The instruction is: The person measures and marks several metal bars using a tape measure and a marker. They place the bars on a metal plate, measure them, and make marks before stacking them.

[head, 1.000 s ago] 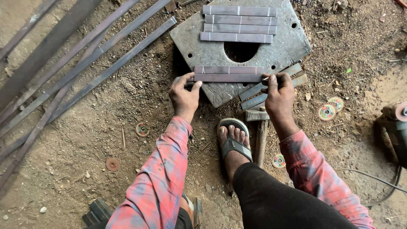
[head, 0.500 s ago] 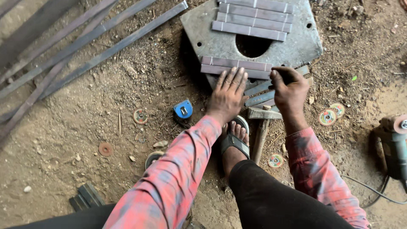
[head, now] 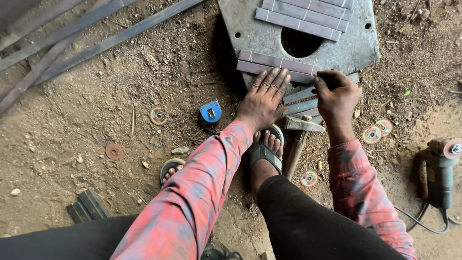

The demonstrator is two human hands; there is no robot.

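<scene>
- The left hand [head: 263, 98], earlier gripping the strip's end, is now laid flat, fingers spread, on the metal strips [head: 276, 67] at upper centre.
- The right hand [head: 336, 94] is closed; anything gripped cannot be told.
- The blue tape measure [head: 210, 111], unseen a second ago, now lies left of the hands.

Bare dirt lies open from 8 to 10 o'clock of the left hand [head: 263, 98], broken only by a blue tape measure [head: 210, 111] and worn discs [head: 158, 115]. At 12 o'clock the plate [head: 260, 33] and flat bars [head: 276, 66] block. Between the hands lies a hammer [head: 299, 130]; a grinder [head: 440, 168] sits at 4 o'clock of the right hand [head: 337, 96].
</scene>
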